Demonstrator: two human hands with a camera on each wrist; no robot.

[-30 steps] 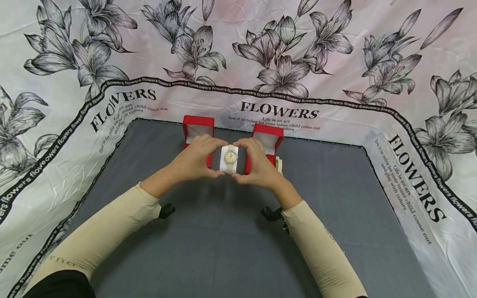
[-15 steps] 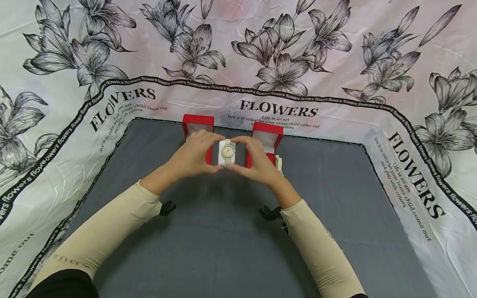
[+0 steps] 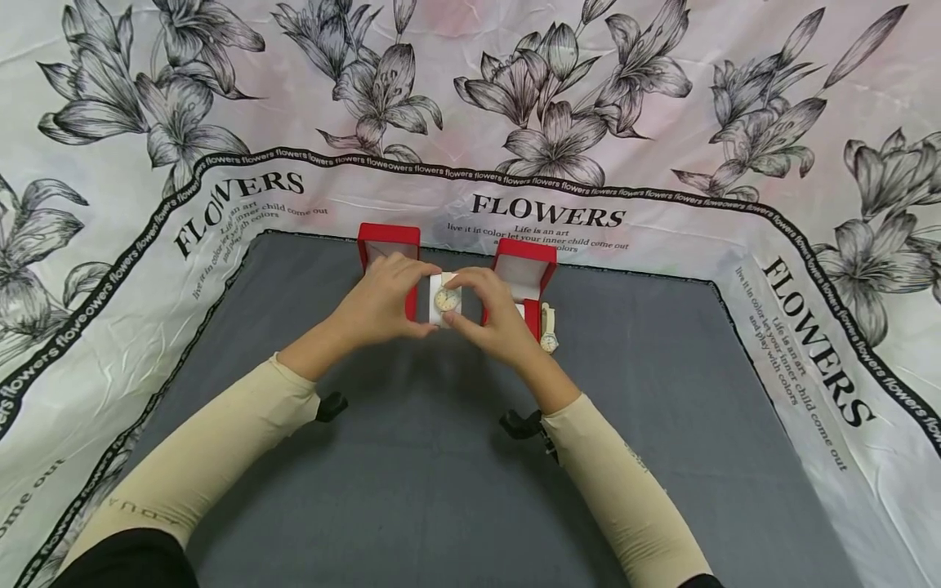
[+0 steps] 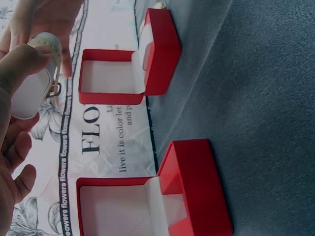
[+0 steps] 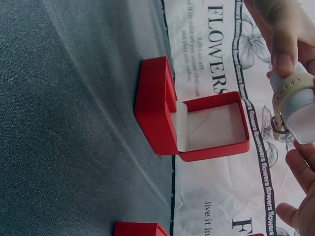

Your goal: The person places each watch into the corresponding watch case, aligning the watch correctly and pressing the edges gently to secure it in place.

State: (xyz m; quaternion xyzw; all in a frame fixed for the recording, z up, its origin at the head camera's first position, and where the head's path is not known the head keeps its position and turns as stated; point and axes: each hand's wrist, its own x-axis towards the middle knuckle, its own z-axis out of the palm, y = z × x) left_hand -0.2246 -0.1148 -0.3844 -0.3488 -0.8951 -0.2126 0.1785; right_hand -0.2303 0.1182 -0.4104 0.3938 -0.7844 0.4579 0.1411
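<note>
A cream-strapped watch [image 3: 446, 300], its dial facing up, is buckled around a white cushion [image 3: 434, 314], held above the table between both hands. My left hand [image 3: 375, 304] grips the cushion between thumb and fingers from the left. My right hand [image 3: 500, 314] pinches at the watch, index finger at the dial's upper edge and thumb at its lower edge. Seen from the left wrist, the strap's buckle [image 4: 55, 90] hangs at the cushion's side. From the right wrist, the punched strap [image 5: 295, 87] curves over the cushion beside a thumb.
Two red boxes with raised lids stand at the table's far edge: the left box [image 3: 390, 235] and the right box [image 3: 525, 253]. A second cream watch [image 3: 548, 328] lies right of the right box. Grey cloth [image 3: 426, 490] covers the table; a flower-printed sheet [image 3: 551, 204] borders it.
Both hands have raised the cushion and watch slightly away from me and left. My right hand has shifted left, its fingertips now at the dial, uncovering the second watch.
</note>
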